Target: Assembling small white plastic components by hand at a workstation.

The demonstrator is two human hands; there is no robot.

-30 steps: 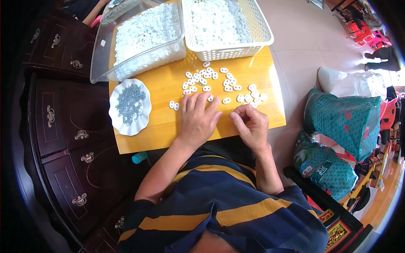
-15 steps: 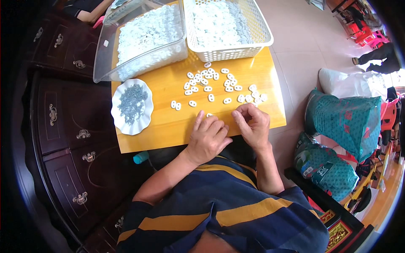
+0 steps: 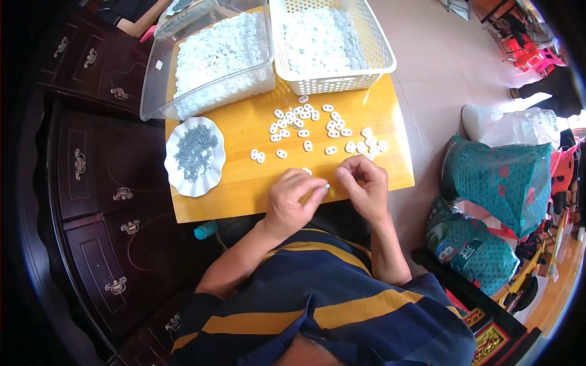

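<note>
Over the near edge of the wooden table (image 3: 244, 198), my left hand (image 3: 292, 198) pinches a small white piece (image 3: 327, 186) between thumb and forefinger. Facing it, my right hand (image 3: 368, 188) has its thumb and forefinger pressed together; whatever they hold is too small to make out. Beyond both hands lie several loose white oval pieces with two dark holes, such as this oval piece (image 3: 307, 146). Another white oval (image 3: 307, 171) lies partly hidden just past my left fingers. Left of them, a white scalloped plate (image 3: 173, 177) holds a heap of small grey metal parts (image 3: 196, 152).
At the table's far side stand a clear plastic bin (image 3: 146, 91) and a white perforated basket (image 3: 339, 78), both full of white pieces. Dark wooden drawers (image 3: 101, 165) line the left. Teal bags (image 3: 494, 183) sit on the floor at right. Another person's arm (image 3: 137, 25) shows at upper left.
My left fingers, stretched over the table before, have curled into a pinch, and a small white piece now shows at their tips. My right hand stays nearly in place. The view has shifted slightly.
</note>
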